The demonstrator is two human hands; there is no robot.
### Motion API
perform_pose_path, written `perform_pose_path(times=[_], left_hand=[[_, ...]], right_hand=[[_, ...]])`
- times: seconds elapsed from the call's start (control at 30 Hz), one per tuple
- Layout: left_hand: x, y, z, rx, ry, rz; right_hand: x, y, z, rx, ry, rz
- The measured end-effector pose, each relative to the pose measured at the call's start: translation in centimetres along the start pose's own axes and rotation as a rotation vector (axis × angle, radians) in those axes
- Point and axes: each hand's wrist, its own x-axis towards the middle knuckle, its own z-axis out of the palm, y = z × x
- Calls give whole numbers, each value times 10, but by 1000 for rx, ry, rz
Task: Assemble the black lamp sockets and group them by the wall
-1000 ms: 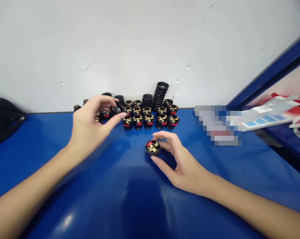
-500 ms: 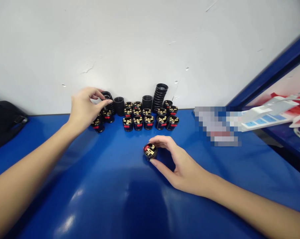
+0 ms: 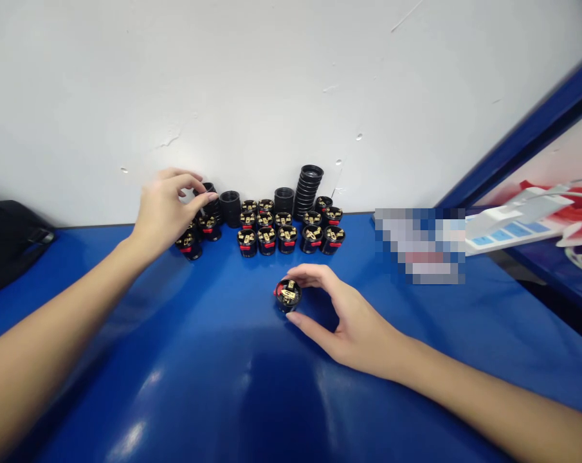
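Note:
Thumb and fingers of my right hand (image 3: 341, 315) are closed around a round black socket part (image 3: 288, 296), with brass contacts facing up and a red tab on its left side. It is at the blue table's surface or just above it; I cannot tell which. At the back left, my left hand (image 3: 168, 202) pinches the rim of a black ring (image 3: 207, 189) at the top of a ring stack by the wall. That hand partly hides the stack and the socket parts (image 3: 189, 245) in front of it.
Several matching socket parts (image 3: 287, 239) stand in rows toward the back of the blue table (image 3: 199, 334). Behind them are a tall ring stack (image 3: 308, 193) and shorter black rings (image 3: 230, 209). A black bag (image 3: 11, 241) lies left; a white power strip (image 3: 517, 231) lies right.
The socket part in my right hand has turned slightly and shifted a little left. My left hand stays at the ring stack, nearly still. The whole view has shifted slightly.

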Motion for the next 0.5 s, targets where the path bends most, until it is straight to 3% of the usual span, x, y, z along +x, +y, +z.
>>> perform_pose_path(times=[0.3,0.43,0.5], left_hand=[[-4,-2,-2,89,1,65],[-22,25,-4,155,147,234],[-39,48,-4,46,83,355]], right_hand=[[1,0,-1,-67,54,37],[3,2,-2,-133,78,13],[4,3,-2,-148,85,-30]])
